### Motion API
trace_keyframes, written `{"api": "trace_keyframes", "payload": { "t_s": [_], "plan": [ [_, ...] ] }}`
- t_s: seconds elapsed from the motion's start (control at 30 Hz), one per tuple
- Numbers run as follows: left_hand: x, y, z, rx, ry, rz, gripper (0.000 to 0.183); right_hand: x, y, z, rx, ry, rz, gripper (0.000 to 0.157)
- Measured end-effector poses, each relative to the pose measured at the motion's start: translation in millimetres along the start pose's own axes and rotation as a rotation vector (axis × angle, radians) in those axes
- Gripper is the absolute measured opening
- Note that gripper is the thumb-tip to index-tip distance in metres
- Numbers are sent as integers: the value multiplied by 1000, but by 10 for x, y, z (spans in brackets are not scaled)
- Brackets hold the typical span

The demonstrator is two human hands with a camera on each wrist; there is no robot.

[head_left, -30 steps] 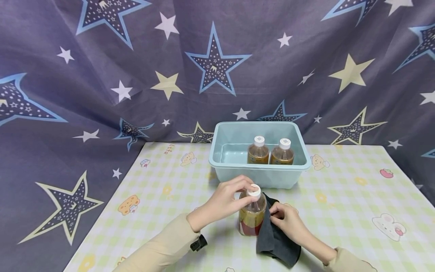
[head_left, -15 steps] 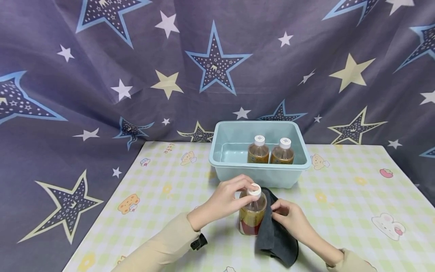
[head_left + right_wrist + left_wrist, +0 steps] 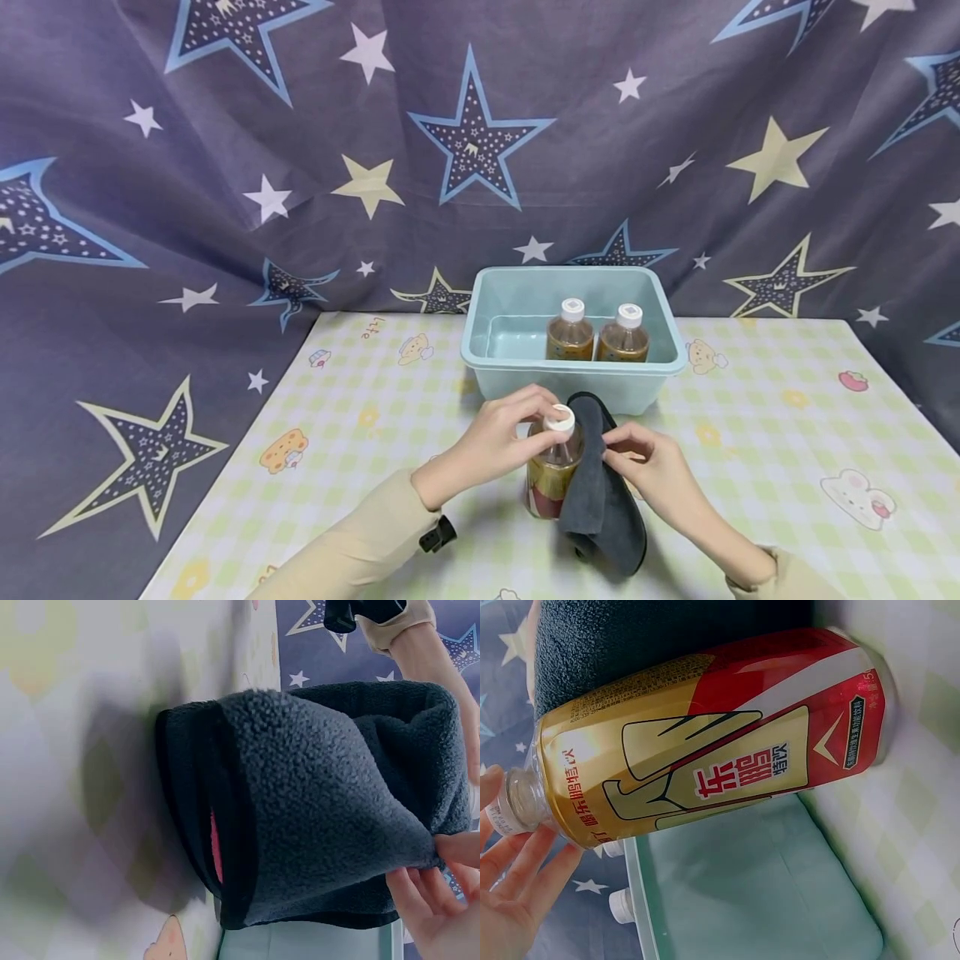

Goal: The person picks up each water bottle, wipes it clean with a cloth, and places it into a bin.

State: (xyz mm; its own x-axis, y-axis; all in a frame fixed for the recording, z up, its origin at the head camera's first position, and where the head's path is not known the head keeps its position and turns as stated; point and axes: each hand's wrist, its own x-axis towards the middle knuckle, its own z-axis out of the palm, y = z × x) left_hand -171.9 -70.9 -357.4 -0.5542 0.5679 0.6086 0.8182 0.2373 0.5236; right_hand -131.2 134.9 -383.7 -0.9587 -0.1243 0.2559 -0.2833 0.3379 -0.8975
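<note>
A drink bottle (image 3: 727, 742) with a gold and red label and a white cap stands on the table in front of the tub. My left hand (image 3: 491, 442) grips it by the cap with thumb and fingers; the left wrist view shows the label plainly. My right hand (image 3: 656, 475) pinches a dark grey cloth (image 3: 315, 802) between thumb and fingers. Folded over and hanging down, the cloth lies against the bottle's right side in the head view and hides part of it.
Behind the bottle is a light blue tub (image 3: 570, 387). Two similar capped bottles, a left one (image 3: 570, 337) and a right one (image 3: 624, 340), stand in its right half. A checked cloth (image 3: 765, 467) covers the table, and a starry curtain (image 3: 465, 242) hangs behind.
My right hand has raised the cloth and shifted it slightly; its top edge now sits higher beside the bottle's cap. The left hand and bottle have barely moved.
</note>
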Motion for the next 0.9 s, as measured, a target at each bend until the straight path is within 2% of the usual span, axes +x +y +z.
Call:
{"api": "trace_keyframes", "payload": {
  "t_s": [0.37, 0.63, 0.9],
  "plan": [
    [-7, 24, -8, -15, -3, -18, 14, -8, 64, 49, 20, 6, 3, 11],
    [-11, 24, -9, -28, -5, -19, 14, 7, 188, 88, 9, -49, 88, 11],
    [-11, 20, -12, -31, -5, -17, 13, -2, 338, 139, -9, -105, 70, 11]
  ]
}}
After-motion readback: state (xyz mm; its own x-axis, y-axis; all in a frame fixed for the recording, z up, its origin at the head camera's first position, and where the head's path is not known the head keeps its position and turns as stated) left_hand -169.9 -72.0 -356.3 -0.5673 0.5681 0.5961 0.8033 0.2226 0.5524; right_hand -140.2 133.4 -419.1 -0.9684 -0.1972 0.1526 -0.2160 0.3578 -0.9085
